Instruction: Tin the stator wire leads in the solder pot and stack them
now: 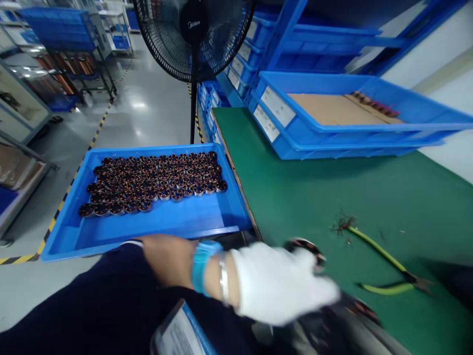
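Note:
My left hand (284,285), in a white glove and smeared by motion, reaches over the near edge of the green table. Its fingers lie against a round motor stator (308,245) with dark top and copper windings, seemingly gripped. A blurred second round part with copper windings (364,311) shows just beyond the glove, low in the view. My right hand cannot be made out; a dark shape (449,278) at the right edge may be a sleeve. Yellow-green handled cutting pliers (412,281) lie spread on the table, with reddish wire scraps (344,224) beside one handle.
Left of the table, a blue tray (185,220) holds rows of similar stators (158,177). Stacked blue bins (306,140) stand at the table's back, the top one with cardboard and small parts. A black standing fan (194,39) rises behind the tray.

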Action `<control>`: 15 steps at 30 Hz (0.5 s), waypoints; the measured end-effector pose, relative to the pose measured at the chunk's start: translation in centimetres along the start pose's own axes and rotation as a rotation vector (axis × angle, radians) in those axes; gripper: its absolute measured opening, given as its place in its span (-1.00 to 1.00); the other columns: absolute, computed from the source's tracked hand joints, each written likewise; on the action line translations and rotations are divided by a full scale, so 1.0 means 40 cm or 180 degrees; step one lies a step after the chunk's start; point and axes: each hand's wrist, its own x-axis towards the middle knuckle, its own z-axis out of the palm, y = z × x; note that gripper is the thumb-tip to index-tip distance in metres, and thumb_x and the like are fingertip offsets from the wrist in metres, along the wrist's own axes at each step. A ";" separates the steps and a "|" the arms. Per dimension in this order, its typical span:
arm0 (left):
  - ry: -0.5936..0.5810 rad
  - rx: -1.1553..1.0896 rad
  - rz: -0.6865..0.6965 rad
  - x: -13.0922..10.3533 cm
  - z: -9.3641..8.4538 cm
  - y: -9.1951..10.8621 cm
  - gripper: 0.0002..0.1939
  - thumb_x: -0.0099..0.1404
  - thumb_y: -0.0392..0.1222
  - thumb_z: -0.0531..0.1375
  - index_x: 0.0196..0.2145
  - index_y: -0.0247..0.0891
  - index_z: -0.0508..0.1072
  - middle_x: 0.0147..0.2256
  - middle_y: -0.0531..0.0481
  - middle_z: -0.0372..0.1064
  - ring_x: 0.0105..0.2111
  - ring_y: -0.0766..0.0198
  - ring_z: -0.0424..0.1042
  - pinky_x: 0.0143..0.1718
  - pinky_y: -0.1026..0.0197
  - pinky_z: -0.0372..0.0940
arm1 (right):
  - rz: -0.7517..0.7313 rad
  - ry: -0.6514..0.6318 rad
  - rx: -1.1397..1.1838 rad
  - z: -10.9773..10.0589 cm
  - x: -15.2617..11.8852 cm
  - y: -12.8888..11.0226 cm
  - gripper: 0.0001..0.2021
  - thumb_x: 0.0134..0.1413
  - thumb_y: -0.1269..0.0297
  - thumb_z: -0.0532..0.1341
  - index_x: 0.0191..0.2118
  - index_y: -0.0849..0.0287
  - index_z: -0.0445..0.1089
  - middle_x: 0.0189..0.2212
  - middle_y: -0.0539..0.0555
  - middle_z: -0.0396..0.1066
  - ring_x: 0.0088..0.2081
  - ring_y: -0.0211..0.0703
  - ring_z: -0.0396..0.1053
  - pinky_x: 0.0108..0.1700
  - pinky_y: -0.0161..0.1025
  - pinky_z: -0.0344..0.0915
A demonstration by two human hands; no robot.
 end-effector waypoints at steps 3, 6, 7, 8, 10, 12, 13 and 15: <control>-0.0050 0.0097 -0.0934 -0.154 -0.010 -0.100 -0.67 0.38 -0.08 0.07 0.07 -0.15 0.34 -0.10 -0.13 0.33 -0.39 0.16 0.49 -0.57 0.15 0.34 | 0.0252 -0.0552 -0.0936 0.060 0.075 -0.131 -0.48 -0.06 0.02 0.38 0.07 -0.05 0.43 0.00 0.19 0.49 -0.47 -0.02 0.50 -0.55 -0.15 0.33; -0.0221 0.0156 -0.2018 -0.284 0.008 -0.201 -0.64 0.39 -0.05 0.08 0.09 -0.15 0.34 0.01 -0.17 0.33 -0.24 0.10 0.53 -0.31 0.11 0.45 | 0.0447 -0.1242 -0.1233 0.216 0.205 -0.244 -0.49 -0.03 0.07 0.34 0.10 -0.06 0.41 0.08 0.14 0.44 -0.36 0.01 0.55 -0.45 -0.17 0.37; -0.0306 0.0118 -0.2311 -0.320 0.017 -0.232 -0.64 0.39 -0.04 0.08 0.10 -0.14 0.35 0.00 -0.17 0.34 -0.19 0.10 0.53 -0.20 0.11 0.45 | 0.0381 -0.1483 -0.1151 0.274 0.245 -0.268 -0.50 0.00 0.07 0.32 0.11 -0.05 0.40 0.06 0.13 0.44 -0.30 0.02 0.55 -0.39 -0.18 0.38; -0.0353 0.0111 -0.2469 -0.352 0.026 -0.261 -0.63 0.39 -0.04 0.09 0.09 -0.17 0.36 -0.04 -0.17 0.37 -0.17 0.08 0.53 -0.15 0.10 0.44 | 0.0296 -0.1687 -0.1046 0.329 0.279 -0.284 -0.51 0.01 0.05 0.31 0.09 -0.03 0.40 0.02 0.13 0.45 -0.27 0.03 0.55 -0.33 -0.17 0.39; -0.0445 0.0090 -0.2693 -0.401 0.044 -0.311 -0.61 0.38 -0.06 0.10 0.10 -0.22 0.38 -0.09 -0.20 0.40 -0.16 0.05 0.54 -0.11 0.08 0.43 | 0.0172 -0.2006 -0.0819 0.420 0.330 -0.295 -0.50 0.00 0.05 0.32 0.08 0.03 0.39 -0.03 0.14 0.45 -0.18 0.06 0.54 -0.20 -0.15 0.41; -0.0555 0.0060 -0.2820 -0.431 0.062 -0.347 -0.60 0.36 -0.06 0.11 0.10 -0.23 0.39 -0.11 -0.20 0.41 -0.19 0.03 0.55 -0.14 0.06 0.44 | 0.0149 -0.2228 -0.0691 0.484 0.358 -0.288 -0.50 -0.04 0.08 0.35 0.06 0.09 0.40 -0.07 0.17 0.44 -0.15 0.07 0.52 -0.14 -0.12 0.40; -0.0616 0.0045 -0.2860 -0.441 0.071 -0.360 -0.60 0.35 -0.06 0.12 0.10 -0.21 0.40 -0.10 -0.20 0.41 -0.20 0.03 0.56 -0.17 0.06 0.45 | 0.0159 -0.2304 -0.0657 0.506 0.367 -0.282 -0.50 -0.04 0.10 0.35 0.05 0.11 0.40 -0.06 0.18 0.43 -0.14 0.06 0.51 -0.11 -0.12 0.40; -0.0733 0.0038 -0.2920 -0.453 0.088 -0.376 -0.60 0.32 -0.09 0.15 0.09 -0.19 0.42 -0.05 -0.22 0.40 -0.21 0.00 0.56 -0.22 0.05 0.45 | 0.0163 -0.2399 -0.0581 0.537 0.376 -0.270 -0.47 -0.04 0.14 0.37 0.09 0.12 0.38 0.02 0.20 0.39 -0.10 0.03 0.50 -0.05 -0.12 0.40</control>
